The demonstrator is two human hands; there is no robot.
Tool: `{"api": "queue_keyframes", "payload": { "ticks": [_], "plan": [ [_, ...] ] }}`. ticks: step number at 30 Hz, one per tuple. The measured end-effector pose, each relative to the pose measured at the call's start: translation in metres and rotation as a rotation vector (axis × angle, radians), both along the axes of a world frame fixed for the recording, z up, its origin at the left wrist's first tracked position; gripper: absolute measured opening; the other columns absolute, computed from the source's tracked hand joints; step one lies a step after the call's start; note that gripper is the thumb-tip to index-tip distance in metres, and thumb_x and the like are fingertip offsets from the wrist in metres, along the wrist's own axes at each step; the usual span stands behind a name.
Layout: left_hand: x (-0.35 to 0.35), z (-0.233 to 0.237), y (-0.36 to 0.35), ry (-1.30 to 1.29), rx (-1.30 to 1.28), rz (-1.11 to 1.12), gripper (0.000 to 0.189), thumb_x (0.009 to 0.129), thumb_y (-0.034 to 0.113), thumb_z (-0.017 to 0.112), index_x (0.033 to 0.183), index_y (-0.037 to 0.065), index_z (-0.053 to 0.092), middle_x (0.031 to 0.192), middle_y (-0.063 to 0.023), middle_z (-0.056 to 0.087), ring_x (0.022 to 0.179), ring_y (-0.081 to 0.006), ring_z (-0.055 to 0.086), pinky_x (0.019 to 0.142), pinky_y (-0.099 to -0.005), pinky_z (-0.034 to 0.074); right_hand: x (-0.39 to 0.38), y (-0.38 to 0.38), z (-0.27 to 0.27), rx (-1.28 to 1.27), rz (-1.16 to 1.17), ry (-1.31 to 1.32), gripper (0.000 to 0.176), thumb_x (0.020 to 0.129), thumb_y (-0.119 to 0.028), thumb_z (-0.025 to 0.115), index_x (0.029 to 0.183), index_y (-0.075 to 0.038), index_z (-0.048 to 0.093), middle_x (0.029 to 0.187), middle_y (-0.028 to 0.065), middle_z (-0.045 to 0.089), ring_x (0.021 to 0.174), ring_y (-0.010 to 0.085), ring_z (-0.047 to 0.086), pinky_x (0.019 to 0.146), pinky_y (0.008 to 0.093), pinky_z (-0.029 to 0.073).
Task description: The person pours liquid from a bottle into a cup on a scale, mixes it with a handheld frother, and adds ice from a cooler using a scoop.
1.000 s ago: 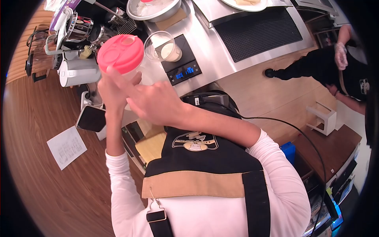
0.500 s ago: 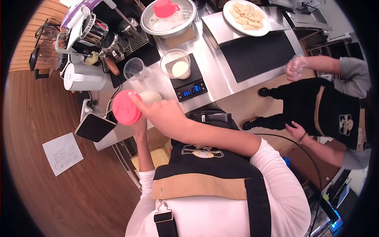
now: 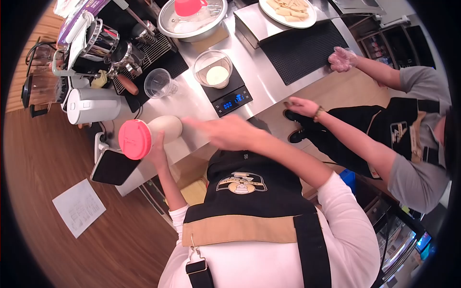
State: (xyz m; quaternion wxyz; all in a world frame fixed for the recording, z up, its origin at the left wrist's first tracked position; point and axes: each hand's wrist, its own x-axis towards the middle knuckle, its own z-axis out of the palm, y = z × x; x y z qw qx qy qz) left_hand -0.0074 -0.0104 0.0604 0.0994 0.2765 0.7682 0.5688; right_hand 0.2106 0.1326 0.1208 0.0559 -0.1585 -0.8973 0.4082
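Observation:
My left hand [image 3: 157,150] is wrapped round a cream-coloured container with a red-pink lid [image 3: 135,139], holding it at the counter's near left edge. The cream body [image 3: 166,128] shows beyond the lid, tilted away to the right. My right hand [image 3: 233,132] is in the air to the right of the container, holding nothing, its index finger stretched toward the cream body; motion smears it. Beyond, a clear cup with pale cream-coloured contents [image 3: 217,76] stands on a black digital scale [image 3: 234,100] with a lit blue display. A second clear plastic cup [image 3: 158,83] stands to its left.
A white kettle [image 3: 93,105], a dark-screened tablet [image 3: 115,162] and coffee equipment [image 3: 127,57] line the left. Behind are a metal bowl [image 3: 192,31] and a plate of pale rolls [image 3: 307,21]. At right, a person in a black apron stands with hands near the counter.
My right hand has come off the red-pink lid and moved right. My left hand and the container have shifted left. The other person's hand has reached toward the counter, and the view has turned slightly.

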Motion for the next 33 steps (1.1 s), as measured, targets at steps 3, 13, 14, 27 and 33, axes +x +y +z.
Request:
{"api": "queue_keyframes", "payload": {
  "ticks": [3, 13, 14, 27, 33],
  "plan": [
    [-0.015, -0.009, 0.004, 0.034, 0.011, 0.022, 0.051, 0.072, 0.009, 0.082, 0.116, -0.005, 0.06, 0.116, -0.0133, 0.062, 0.104, -0.022, 0.06, 0.093, -0.0364, 0.047, 0.073, 0.008, -0.067, 0.195, -0.268, -0.286, 0.059, 0.08, -0.01, 0.053, 0.136, 0.0, 0.034, 0.134, 0.0226, 0.05, 0.078, 0.0353, 0.067, 0.063, 0.0465, 0.053],
    [-0.02, -0.003, 0.013, -0.028, 0.06, -0.015, 0.053, 0.072, 0.009, 0.082, 0.117, -0.006, 0.058, 0.117, -0.0149, 0.061, 0.103, -0.0237, 0.06, 0.091, -0.0379, 0.048, 0.089, 0.016, -0.104, 0.301, -0.313, -0.455, 0.042, 0.074, -0.011, 0.062, 0.11, -0.001, 0.042, 0.151, 0.0181, 0.03, 0.07, 0.0379, 0.066, 0.059, 0.0468, 0.053],
    [-0.021, -0.003, 0.013, 0.006, 0.027, -0.008, 0.056, 0.072, 0.01, 0.083, 0.119, -0.005, 0.057, 0.119, -0.015, 0.06, 0.104, -0.0239, 0.059, 0.092, -0.038, 0.047, 0.088, 0.017, -0.099, 0.314, -0.3, -0.484, 0.042, 0.074, -0.011, 0.062, 0.11, -0.001, 0.042, 0.152, 0.0177, 0.029, 0.07, 0.0377, 0.066, 0.059, 0.047, 0.053],
    [0.074, -0.027, -0.14, 0.073, -0.11, 0.32, 0.087, 0.078, 0.017, 0.078, 0.146, 0.009, 0.024, 0.151, -0.0115, 0.029, 0.139, -0.0277, 0.028, 0.111, -0.052, 0.024, 0.114, -0.037, -0.101, 0.337, -0.304, -0.339, 0.049, 0.079, -0.011, 0.058, 0.124, 0.0, 0.042, 0.15, 0.0158, 0.033, 0.076, 0.036, 0.067, 0.066, 0.0501, 0.052],
    [0.207, -0.067, -0.256, -0.109, -0.277, 0.536, 0.065, 0.081, 0.013, 0.072, 0.138, 0.01, 0.04, 0.146, -0.01, 0.036, 0.137, -0.0275, 0.032, 0.107, -0.0478, 0.03, 0.199, -0.127, -0.128, -0.028, -0.317, -0.065, 0.056, 0.081, -0.018, 0.063, 0.131, -0.003, 0.042, 0.124, 0.0158, 0.059, 0.098, 0.0357, 0.063, 0.095, 0.0464, 0.045]
  ]
}}
